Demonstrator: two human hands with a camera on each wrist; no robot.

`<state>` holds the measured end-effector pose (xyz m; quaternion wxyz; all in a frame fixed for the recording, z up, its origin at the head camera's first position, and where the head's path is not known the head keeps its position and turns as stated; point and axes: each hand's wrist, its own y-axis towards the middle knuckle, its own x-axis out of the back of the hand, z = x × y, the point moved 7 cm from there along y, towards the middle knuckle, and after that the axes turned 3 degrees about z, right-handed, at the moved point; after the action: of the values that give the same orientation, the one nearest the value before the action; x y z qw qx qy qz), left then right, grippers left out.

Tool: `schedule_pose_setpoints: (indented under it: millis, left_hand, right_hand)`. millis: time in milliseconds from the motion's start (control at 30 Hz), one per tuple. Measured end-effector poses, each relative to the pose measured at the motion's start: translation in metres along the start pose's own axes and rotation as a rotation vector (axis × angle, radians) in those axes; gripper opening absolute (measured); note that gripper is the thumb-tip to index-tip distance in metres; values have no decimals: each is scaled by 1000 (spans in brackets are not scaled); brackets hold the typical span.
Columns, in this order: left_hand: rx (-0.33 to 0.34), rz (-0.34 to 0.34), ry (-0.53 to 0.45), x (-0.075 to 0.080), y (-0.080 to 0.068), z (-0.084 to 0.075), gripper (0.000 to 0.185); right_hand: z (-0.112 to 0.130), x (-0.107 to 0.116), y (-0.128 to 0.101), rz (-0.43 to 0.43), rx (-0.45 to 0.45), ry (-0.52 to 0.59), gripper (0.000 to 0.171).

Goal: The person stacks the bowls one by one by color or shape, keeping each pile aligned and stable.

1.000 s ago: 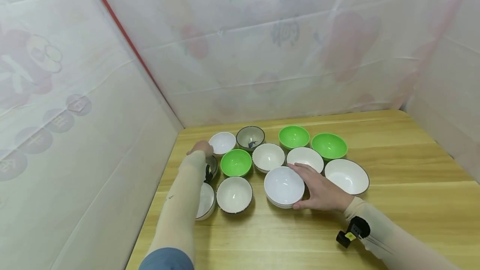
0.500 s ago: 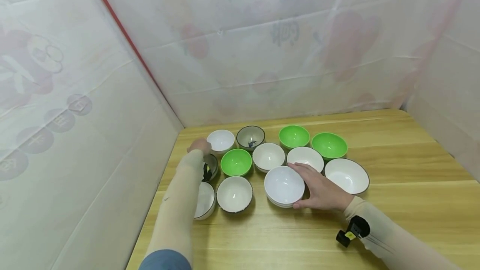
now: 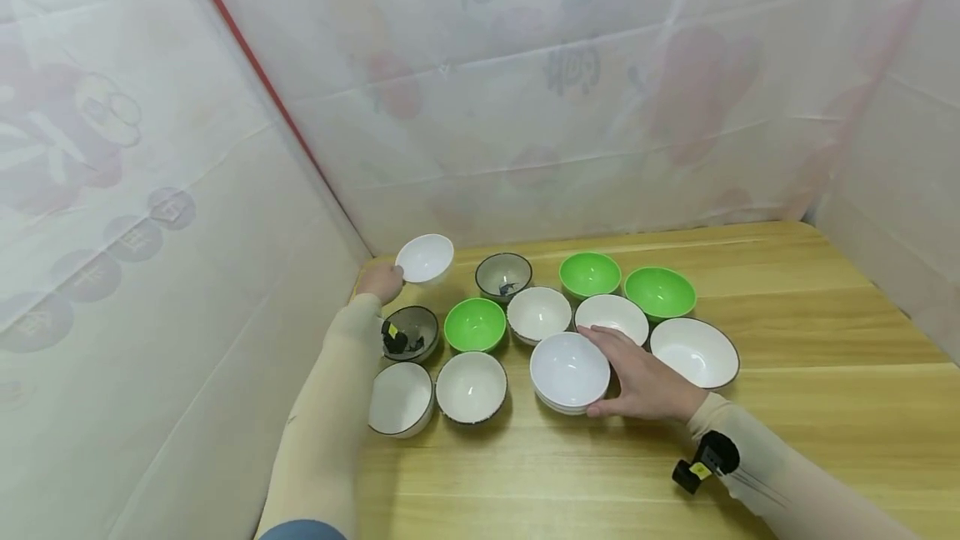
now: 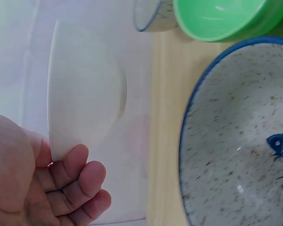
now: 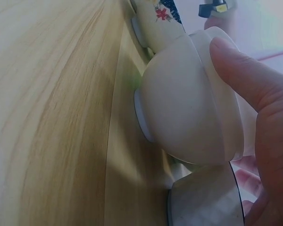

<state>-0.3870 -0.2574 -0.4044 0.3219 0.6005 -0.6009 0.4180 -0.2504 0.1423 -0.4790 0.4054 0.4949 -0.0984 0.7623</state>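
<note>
My left hand [image 3: 384,280] grips a small white bowl [image 3: 424,258] by its rim and holds it in the air near the table's back-left corner. In the left wrist view the fingers [image 4: 80,179] curl under that white bowl [image 4: 82,89], which is seen edge-on. Below it stands a speckled bowl with a blue fish [image 4: 240,136]. My right hand [image 3: 622,373] clasps a stack of white bowls [image 3: 568,372] on the table, thumb at the front and fingers at the back. The right wrist view shows the thumb [image 5: 247,70] pressed on the stack [image 5: 188,108].
Several bowls crowd the wooden table [image 3: 787,440]: green ones [image 3: 474,324] [image 3: 589,273] [image 3: 659,291], white ones [image 3: 538,313] [image 3: 694,352] [image 3: 471,387], and speckled dark-rimmed ones [image 3: 502,274] [image 3: 408,332]. White sheet walls [image 3: 187,315] close in the left and back.
My left hand has lifted the small white bowl off the table, up and toward the back-left corner. The right hand and its stack have not moved.
</note>
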Motion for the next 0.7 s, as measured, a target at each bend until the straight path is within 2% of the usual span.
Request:
schedule_pose_setpoints:
  millis: [300,467,700]
  left_hand:
    - [-58,-50,-116,17,-15,4,41]
    - [-86,-77,-146,20,-27,-3,42]
    - [-132,-114,-162,16,-39,-19,43]
  right_hand:
    - [4,3,1,-22,21,-9,118]
    - [5,8,0,-42,-20,-31,116]
    - [2,17,-2,-78,-65,6,111]
